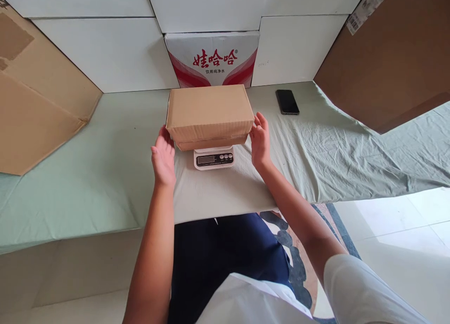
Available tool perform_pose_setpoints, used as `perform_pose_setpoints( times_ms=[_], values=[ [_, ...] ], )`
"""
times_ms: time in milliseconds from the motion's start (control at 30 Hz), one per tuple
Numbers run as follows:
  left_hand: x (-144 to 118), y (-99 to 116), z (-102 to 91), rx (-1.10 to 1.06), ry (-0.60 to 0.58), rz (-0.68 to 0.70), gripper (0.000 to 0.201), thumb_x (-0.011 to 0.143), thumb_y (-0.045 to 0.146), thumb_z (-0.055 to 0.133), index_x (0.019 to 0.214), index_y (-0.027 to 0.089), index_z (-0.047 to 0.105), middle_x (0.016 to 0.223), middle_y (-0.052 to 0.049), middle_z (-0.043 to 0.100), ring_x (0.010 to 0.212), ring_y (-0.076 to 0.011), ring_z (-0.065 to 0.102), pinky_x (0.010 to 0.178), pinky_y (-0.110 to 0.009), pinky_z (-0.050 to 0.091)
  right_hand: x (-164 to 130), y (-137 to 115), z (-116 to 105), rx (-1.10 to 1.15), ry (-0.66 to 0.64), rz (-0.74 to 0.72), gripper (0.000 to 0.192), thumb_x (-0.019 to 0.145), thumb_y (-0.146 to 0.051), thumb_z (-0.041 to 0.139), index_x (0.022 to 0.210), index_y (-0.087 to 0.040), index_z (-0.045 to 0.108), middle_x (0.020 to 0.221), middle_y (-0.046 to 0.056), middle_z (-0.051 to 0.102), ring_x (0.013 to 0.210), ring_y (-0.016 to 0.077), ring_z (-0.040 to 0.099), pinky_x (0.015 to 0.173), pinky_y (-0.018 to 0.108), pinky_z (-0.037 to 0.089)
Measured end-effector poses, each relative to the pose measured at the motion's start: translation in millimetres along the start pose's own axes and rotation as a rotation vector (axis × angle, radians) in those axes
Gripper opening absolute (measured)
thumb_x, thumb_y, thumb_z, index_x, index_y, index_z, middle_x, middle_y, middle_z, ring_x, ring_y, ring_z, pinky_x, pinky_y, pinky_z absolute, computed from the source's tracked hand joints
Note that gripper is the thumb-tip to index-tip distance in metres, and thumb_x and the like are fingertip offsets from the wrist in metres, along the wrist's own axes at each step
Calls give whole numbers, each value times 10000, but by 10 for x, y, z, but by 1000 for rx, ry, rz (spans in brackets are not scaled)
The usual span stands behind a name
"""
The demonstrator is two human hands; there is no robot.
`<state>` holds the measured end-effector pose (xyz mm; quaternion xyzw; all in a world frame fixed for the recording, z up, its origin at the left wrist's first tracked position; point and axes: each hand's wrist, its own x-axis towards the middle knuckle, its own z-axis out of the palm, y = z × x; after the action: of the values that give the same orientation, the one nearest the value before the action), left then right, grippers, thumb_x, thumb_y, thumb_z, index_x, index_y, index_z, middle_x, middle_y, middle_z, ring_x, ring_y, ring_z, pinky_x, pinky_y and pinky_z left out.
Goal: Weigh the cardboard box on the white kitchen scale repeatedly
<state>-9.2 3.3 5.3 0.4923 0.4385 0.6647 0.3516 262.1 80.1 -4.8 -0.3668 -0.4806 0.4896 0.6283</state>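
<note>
Squarely between the open left hand (163,157) and right hand (260,141), the cardboard box (210,113) is flanked crosswise on the scale (213,158); nothing is gripped.

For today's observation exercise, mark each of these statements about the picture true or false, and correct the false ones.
1. A cardboard box sits on a small white scale. True.
2. The left hand grips a phone. False: it is open beside the box's left end; the phone lies apart on the green cloth, to the right.
3. The right hand is open at the box's right end. True.
4. The box's top flaps stand open. False: the box is closed.
5. A white carton with red print stands behind the box against the wall. True.
</note>
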Motion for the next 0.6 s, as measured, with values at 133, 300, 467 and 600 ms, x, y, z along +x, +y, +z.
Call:
perform_pose_setpoints(
  times_ms=[133,300,467,600],
  values=[
    [3,-25,6,25,-14,-4,829,885,832,289,1510,332,506,1676,-29,415,1598,-257,309,1306,-409,292,1,12,16,-25,-29,14,618,872,-632,527,1440,-424,403,1637,-31,421,1572,293,365,1330,605,254],
    [-4,-80,30,51,-30,12,841,868,839,356,1509,314,499,1675,-61,413,1598,-284,306,1308,-451,282,-58,-49,96,-27,-86,11,617,875,-616,508,1450,-409,426,1652,-42,413,1602,302,295,1332,617,246],
    [-21,-86,57,54,-51,18,828,856,845,385,1479,321,534,1658,-58,441,1588,-298,329,1297,-461,293,-149,-164,178,-51,-128,-25,592,873,-557,520,1438,-389,460,1630,-34,441,1584,294,322,1334,585,265],
    [-30,-80,73,60,-79,18,829,860,837,403,1497,318,516,1648,-74,453,1571,-304,362,1286,-450,310,-195,-237,224,-76,-153,-48,604,887,-533,503,1464,-372,427,1622,-24,444,1556,280,356,1322,554,304]
  ],
)
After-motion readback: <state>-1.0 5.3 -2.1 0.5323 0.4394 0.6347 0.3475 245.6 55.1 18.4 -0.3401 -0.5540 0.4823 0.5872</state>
